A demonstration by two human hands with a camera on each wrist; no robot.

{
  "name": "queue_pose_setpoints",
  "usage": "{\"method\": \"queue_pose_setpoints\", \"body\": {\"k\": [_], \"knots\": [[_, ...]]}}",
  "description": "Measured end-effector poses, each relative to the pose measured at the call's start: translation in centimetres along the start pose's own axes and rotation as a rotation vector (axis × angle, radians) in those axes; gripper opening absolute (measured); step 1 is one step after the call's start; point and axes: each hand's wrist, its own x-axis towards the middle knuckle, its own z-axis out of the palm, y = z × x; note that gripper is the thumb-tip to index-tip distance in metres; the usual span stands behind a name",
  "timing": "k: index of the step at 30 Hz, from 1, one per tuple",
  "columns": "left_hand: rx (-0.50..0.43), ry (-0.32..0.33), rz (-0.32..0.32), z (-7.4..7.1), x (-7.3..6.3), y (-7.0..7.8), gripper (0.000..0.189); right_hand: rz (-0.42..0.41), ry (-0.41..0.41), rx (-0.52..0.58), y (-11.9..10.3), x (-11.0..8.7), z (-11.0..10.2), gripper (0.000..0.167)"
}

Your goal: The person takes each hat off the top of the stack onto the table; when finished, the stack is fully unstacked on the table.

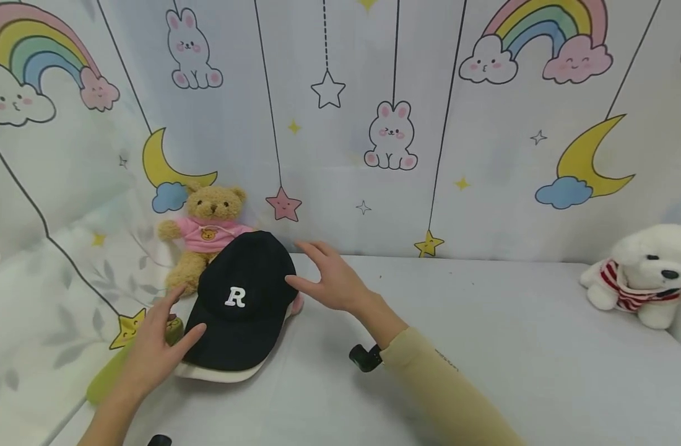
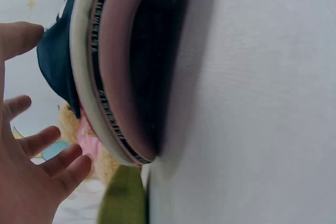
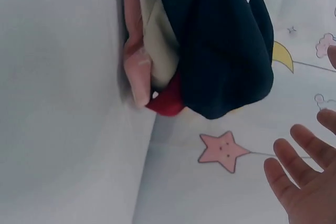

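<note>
The green thing (image 1: 106, 381) lies left of the cap (image 1: 251, 328), along the table's side; what it is, the forearm and hand over it leave unclear. The left hand (image 1: 159, 344) stands at the cap's left side, thumb out over the brim and fingers spread; whether the thumb touches, I cannot tell. Behind the cap sits the bear (image 1: 211, 234), probably propped by the backdrop (image 1: 296, 62). The cap itself rests on a cream brim (image 1: 223, 376), with a pink brim (image 2: 118, 51) lowest, so they look nested to share one spot. The right hand (image 1: 335, 279) is at the cap's right side, fingers spread and thumb towards the crown, contact again uncertain. Hands so set seem placed to frame the stack from both sides; neither pinches anything. Far right of the cap, the dog (image 1: 647, 266) sits apart against the cloth.

As for room, left of the cap is tight: the table (image 1: 457, 322) ends just past the green thing. Behind the cap, its far edge meets the backdrop, with the bear in the way. The widest run of table stretches from the cap's right side to the dog.
</note>
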Motion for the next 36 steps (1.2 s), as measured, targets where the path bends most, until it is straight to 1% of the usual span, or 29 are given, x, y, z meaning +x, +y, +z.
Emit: {"method": "queue_pose_setpoints", "body": {"k": [2,4,8,10,14,16,18,21,22,27,32,36], "knots": [[0.006,-0.027,-0.050,0.2,-0.1,-0.2,0.081,0.003,0.006,0.030,-0.1,0.5,0.5,0.069],[0.013,-0.046,-0.083,0.5,-0.1,-0.3,0.081,0.005,0.012,0.060,-0.1,1.0,1.1,0.069],[0.009,-0.052,-0.101,1.0,-0.2,-0.6,0.079,0.022,0.021,0.121,0.3,1.5,2.3,0.069],[-0.002,-0.046,-0.099,1.0,-0.3,-0.7,0.077,0.036,0.027,0.164,0.4,1.7,2.9,0.069],[-0.021,-0.060,-0.107,0.9,-0.4,-0.9,0.074,0.056,0.046,0.246,0.3,2.0,4.0,0.070],[-0.030,-0.076,-0.124,0.9,-0.5,-1.0,0.073,0.060,0.055,0.277,0.1,2.2,4.4,0.069],[-0.038,-0.092,-0.156,0.8,-0.6,-1.0,0.073,0.069,0.058,0.292,0.0,2.3,4.7,0.069],[-0.048,-0.113,-0.204,0.8,-0.7,-1.1,0.073,0.085,0.055,0.287,-0.2,2.5,5.2,0.069],[-0.053,-0.115,-0.211,0.9,-0.7,-1.1,0.073,0.089,0.054,0.279,-0.2,2.5,5.3,0.068],[-0.053,-0.113,-0.218,1.0,-0.7,-1.1,0.068,0.094,0.043,0.260,-0.5,2.5,5.4,0.067],[-0.022,-0.120,-0.238,0.9,-0.7,-1.0,0.065,0.104,0.014,0.260,-0.6,2.3,5.3,0.063],[0.000,-0.117,-0.224,0.9,-0.8,-0.9,0.061,0.111,-0.008,0.253,-0.4,2.1,5.4,0.059]]}}
